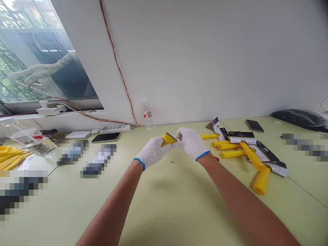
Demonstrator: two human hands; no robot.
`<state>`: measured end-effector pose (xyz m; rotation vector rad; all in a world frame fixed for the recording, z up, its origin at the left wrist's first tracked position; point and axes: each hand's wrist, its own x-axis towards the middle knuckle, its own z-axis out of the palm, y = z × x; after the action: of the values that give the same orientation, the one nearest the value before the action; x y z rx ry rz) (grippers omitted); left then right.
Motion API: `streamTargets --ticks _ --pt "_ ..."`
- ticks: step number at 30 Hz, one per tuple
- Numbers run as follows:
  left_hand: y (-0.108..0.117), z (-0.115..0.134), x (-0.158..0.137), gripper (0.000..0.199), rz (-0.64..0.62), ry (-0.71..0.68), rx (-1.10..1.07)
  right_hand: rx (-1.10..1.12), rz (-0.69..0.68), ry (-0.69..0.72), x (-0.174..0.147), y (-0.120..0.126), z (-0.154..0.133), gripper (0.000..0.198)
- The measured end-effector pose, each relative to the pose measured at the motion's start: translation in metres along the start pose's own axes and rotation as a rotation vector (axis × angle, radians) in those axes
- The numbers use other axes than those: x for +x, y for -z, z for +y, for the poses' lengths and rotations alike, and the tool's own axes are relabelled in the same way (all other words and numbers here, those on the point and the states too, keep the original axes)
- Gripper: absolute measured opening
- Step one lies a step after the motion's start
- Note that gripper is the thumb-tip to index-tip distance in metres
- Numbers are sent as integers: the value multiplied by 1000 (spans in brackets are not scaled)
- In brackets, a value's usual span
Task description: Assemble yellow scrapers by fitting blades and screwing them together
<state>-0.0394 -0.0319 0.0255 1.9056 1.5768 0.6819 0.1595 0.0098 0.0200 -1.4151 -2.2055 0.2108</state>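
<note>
My left hand [156,150], in a white knit glove with a blue cuff, is closed round a short yellow tool [168,139] with a dark strip along its top edge. The exact kind of tool does not show. Close against its right end, my right hand [190,140], gloved the same way, has its fingers pinched together. What sits between those fingertips is too small to make out. Both hands are raised over the pale green table [164,205]. A tiny metal piece [172,161] lies on the table below them.
To the right lie several yellow-handled scrapers [252,155] with black-and-white cards. Part of a red object [216,159] shows beside my right wrist. A water bottle [148,114] stands by the wall. Phones [106,137], a power strip [115,128] and another bottle [38,141] are at left.
</note>
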Motion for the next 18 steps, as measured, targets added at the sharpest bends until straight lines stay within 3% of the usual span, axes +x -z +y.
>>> streamTargets --ticks 9,18 --pt "10 1 -11 30 -207 -62 -169 149 -340 -97 -1 17 -1 41" --pt "6 0 -7 28 -170 -9 -258 330 -424 -105 -9 28 -4 40"
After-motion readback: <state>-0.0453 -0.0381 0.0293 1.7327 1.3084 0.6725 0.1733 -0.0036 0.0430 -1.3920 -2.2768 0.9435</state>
